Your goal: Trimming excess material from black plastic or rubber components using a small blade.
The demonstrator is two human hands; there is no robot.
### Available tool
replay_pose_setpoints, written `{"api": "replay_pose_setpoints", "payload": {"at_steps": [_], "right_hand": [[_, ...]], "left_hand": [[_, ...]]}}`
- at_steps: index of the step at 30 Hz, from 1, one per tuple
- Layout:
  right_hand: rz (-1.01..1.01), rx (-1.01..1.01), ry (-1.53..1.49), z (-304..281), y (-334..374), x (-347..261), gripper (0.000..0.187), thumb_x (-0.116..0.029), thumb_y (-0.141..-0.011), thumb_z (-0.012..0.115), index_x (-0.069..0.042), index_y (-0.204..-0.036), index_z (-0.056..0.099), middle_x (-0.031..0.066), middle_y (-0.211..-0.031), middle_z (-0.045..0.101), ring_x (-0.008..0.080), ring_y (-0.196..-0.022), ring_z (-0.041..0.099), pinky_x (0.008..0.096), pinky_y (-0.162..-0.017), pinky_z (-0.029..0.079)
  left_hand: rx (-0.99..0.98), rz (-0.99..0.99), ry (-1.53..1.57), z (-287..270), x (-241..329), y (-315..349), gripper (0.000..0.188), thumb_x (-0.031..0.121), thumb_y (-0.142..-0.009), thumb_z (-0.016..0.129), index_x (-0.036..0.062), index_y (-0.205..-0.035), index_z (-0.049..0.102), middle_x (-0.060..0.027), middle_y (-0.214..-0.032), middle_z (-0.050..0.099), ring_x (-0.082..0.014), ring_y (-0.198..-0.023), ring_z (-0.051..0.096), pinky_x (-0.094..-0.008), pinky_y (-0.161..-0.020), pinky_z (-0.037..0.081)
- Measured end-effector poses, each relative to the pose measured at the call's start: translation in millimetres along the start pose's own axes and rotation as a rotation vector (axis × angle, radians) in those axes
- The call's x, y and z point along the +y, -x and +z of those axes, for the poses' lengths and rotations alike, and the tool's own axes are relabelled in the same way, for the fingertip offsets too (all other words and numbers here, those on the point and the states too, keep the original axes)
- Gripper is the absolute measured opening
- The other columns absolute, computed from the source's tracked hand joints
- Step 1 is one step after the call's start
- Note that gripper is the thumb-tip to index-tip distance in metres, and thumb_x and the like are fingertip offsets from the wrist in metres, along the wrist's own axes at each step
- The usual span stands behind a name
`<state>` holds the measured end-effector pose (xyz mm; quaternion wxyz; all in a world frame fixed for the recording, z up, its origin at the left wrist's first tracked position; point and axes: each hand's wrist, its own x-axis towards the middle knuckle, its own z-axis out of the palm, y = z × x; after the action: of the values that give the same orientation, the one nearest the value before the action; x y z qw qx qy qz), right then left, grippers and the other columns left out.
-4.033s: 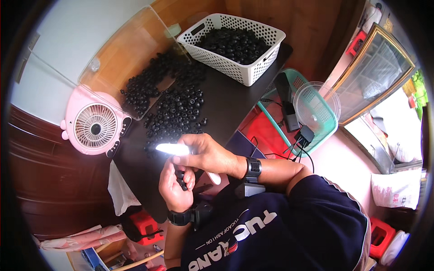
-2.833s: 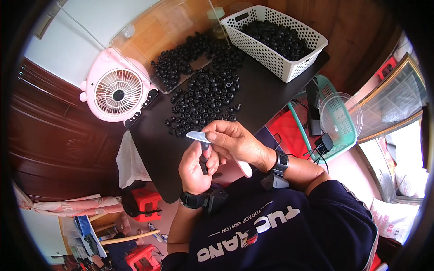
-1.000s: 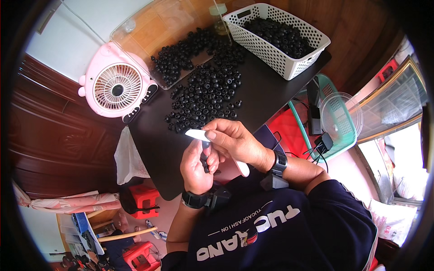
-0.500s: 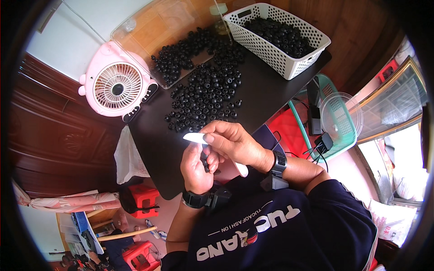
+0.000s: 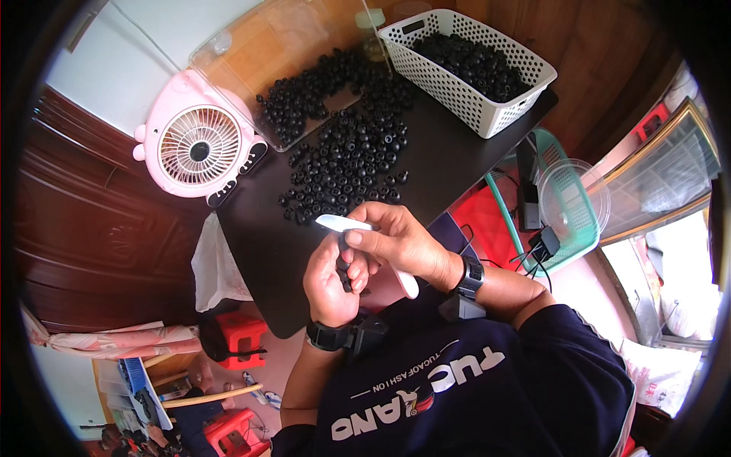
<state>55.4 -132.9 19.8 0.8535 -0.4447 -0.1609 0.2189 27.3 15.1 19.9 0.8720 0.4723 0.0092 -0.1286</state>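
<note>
Pinched in the right hand, thumb over fingers, a slim white plastic blade-like tool stays rigid for working. Left hand curls shut round a small black ring-shaped part, held up above the black tabletop near the loose black parts pile. Tool's long axis runs upper-left to lower-right, tip pointing left toward the pink desk fan.

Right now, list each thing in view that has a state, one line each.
Left hand: closed around a small black part.
Right hand: grip on a white tool, tip free.
Pink fan: upright; whether spinning, cannot tell.
White basket: holding black parts.
Black rings: loose pile on the table.
</note>
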Motion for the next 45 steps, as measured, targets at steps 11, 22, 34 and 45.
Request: {"api": "replay_pose_setpoints", "payload": {"at_steps": [11,22,34,45], "right_hand": [[-0.011,-0.002,0.01,-1,-1,-2,0.015,-0.018,-0.092,0.061,-0.004,-0.091,0.055,0.0022,-0.076,0.066,0.0066,-0.059,0.063,0.0167,-0.048,0.044],[-0.017,-0.017,0.122,1,-2,-4,0.02,-0.019,-0.091,0.062,-0.002,-0.1,0.055,0.003,-0.078,0.065,0.0065,-0.063,0.062,0.0177,-0.051,0.046],[0.024,-0.008,-0.007,1,-3,4,0.025,-0.025,-0.1,0.045,-0.003,-0.102,0.057,-0.0069,-0.061,0.045,0.0017,-0.052,0.041,0.0196,-0.048,0.041],[-0.011,-0.036,0.021,-1,-2,6,0.023,-0.023,-0.1,0.046,-0.004,-0.104,0.058,-0.0052,-0.068,0.055,0.0013,-0.055,0.049,0.0186,-0.049,0.043]], "left_hand": [[-0.037,-0.014,-0.027,1,1,1,0.034,0.032,-0.097,0.034,0.0098,-0.072,0.039,-0.0007,-0.056,0.04,-0.0096,-0.044,0.038,-0.0216,-0.04,0.032],[0.015,0.016,0.011,-3,2,2,0.033,0.032,-0.096,0.036,0.0093,-0.073,0.041,-0.0006,-0.056,0.042,-0.0096,-0.044,0.038,-0.0216,-0.041,0.031],[-0.004,0.027,-0.016,-3,3,2,0.036,0.035,-0.097,0.038,0.009,-0.071,0.043,-0.0006,-0.053,0.042,-0.009,-0.043,0.038,-0.0218,-0.041,0.029],[0.012,0.027,0.017,-3,1,3,0.037,0.034,-0.097,0.037,0.0084,-0.071,0.044,-0.0005,-0.053,0.043,-0.0091,-0.042,0.038,-0.0219,-0.041,0.029]]}}
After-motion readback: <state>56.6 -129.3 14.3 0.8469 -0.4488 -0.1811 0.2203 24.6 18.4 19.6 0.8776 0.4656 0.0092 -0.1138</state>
